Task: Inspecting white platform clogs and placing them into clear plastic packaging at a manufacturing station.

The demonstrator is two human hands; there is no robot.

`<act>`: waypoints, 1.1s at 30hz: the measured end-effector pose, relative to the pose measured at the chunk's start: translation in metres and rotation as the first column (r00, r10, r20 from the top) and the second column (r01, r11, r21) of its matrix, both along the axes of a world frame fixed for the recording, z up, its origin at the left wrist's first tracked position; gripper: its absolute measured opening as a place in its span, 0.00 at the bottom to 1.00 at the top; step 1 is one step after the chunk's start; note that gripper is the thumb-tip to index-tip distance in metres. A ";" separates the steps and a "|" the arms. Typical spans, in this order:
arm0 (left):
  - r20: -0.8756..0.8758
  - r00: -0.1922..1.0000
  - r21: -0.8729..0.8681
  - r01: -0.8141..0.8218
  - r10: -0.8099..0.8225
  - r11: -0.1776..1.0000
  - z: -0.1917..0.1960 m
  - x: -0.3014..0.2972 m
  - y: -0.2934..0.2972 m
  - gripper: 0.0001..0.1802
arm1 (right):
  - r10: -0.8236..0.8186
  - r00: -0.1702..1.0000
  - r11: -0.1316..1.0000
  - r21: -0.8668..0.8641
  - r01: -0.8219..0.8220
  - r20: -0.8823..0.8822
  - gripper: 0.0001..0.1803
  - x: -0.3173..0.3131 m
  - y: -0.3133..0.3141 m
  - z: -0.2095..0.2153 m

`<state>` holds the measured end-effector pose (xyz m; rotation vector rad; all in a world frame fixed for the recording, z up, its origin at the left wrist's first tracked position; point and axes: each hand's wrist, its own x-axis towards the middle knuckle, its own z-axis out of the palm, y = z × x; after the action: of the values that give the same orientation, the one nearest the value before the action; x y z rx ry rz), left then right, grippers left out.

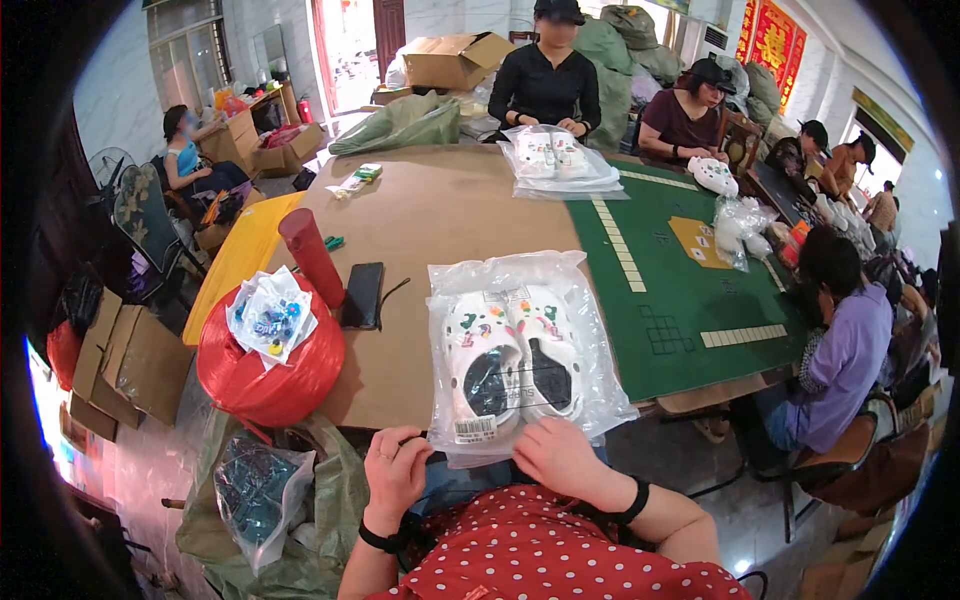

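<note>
A clear plastic bag (595,385) lies on the near edge of the table, with a pair of white clogs (540,330) inside. Colourful charms dot their toes, the insoles look dark, and a barcode label shows at the lower left. At the bag's near left corner, my left hand (397,468) is closed, its fingertips pinched against the bag's edge. My right hand (565,462) has curled fingers on the near right edge of the bag. Its fingertips are partly hidden.
Left of the bag are a black phone (363,295), a red cylinder (312,258) and a red twine roll (268,350) topped with a packet of small charms (270,315). A green mat (680,300) covers the table's right. Another bagged pair (560,160) lies before a co-worker opposite.
</note>
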<state>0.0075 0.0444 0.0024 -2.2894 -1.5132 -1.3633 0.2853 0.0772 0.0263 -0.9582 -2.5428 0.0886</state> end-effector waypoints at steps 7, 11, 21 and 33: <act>0.060 0.996 -0.012 -0.072 0.073 0.997 0.003 -0.009 0.014 0.08 | -0.207 0.977 0.978 0.038 0.205 0.056 0.08 0.056 -0.001 -0.001; 0.036 0.987 -0.009 -0.156 0.156 0.988 0.000 -0.012 0.014 0.07 | -0.225 0.974 0.970 0.092 0.225 -0.006 0.07 0.069 -0.004 -0.009; 0.037 0.993 -0.061 -0.110 0.113 0.992 0.008 -0.011 0.006 0.11 | -0.263 0.964 0.964 -0.044 0.262 -0.036 0.11 0.087 -0.012 0.001; -0.086 0.853 -0.198 0.492 -0.515 0.848 0.036 0.090 0.028 0.20 | -0.196 0.958 0.973 -0.161 0.164 -0.209 0.08 0.098 -0.005 0.008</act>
<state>0.0976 0.0719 0.0384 -2.9718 -1.0544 -1.1621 0.3838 0.0722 0.0348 -1.1610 -2.2568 0.3103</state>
